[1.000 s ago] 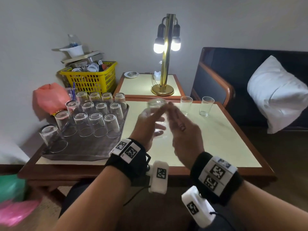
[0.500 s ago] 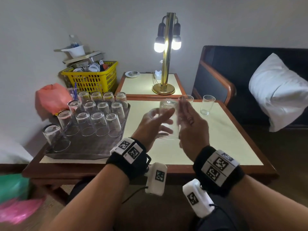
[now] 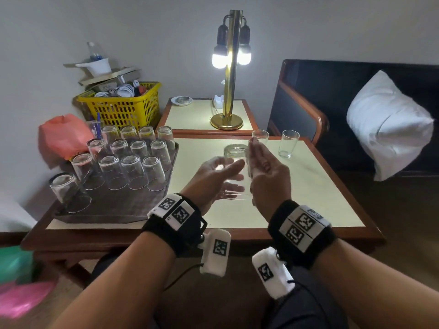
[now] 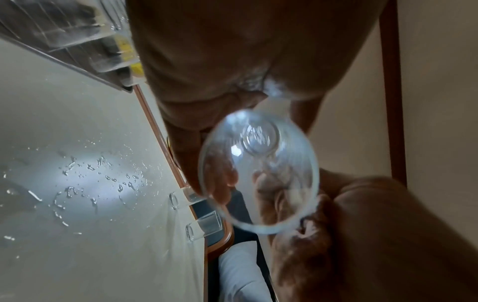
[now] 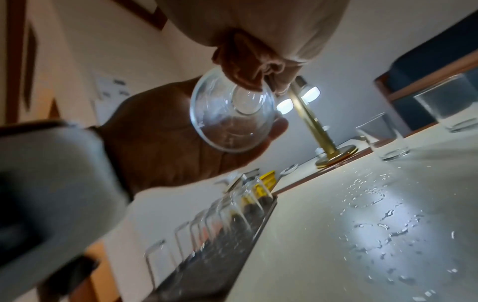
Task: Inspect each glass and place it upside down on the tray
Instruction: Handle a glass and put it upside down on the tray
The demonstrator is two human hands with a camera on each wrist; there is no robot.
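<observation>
You hold one glass [image 3: 235, 172] between both hands above the middle of the bench [image 3: 308, 186], with its base up and its rim down toward you. Your left hand [image 3: 213, 179] lies under and beside the glass with the fingers [image 3: 231, 167] nearly straight, only touching its wall; your right hand [image 3: 268, 176] stands flat against the other side, fingers [image 3: 255, 150] straight and together, pressing and not curling round it. The tray [image 3: 114, 210] sits on the left part of the bench and carries many glasses upside down in rows; the nearest one [image 3: 69, 191] stands alone at the left front corner. The front strip of the tray, near you, is bare, and its right edge is close to your left hand. Two more glasses [image 3: 288, 143] stand upright at the far edge of the bench, the left one [image 3: 260, 136] partly hidden behind your right fingers. The bench between the tray and these two glasses is free, but it is wet: water drops [image 5: 383, 230] shine there in the wrist views. Behind the tray is a yellow basket [image 3: 123, 108] filled with cables and other small things that are hard to make out. A lamp [image 3: 229, 67] stands on the side table behind the bench. In the wrist views the held glass is blurred, so its surface cannot be judged.
</observation>
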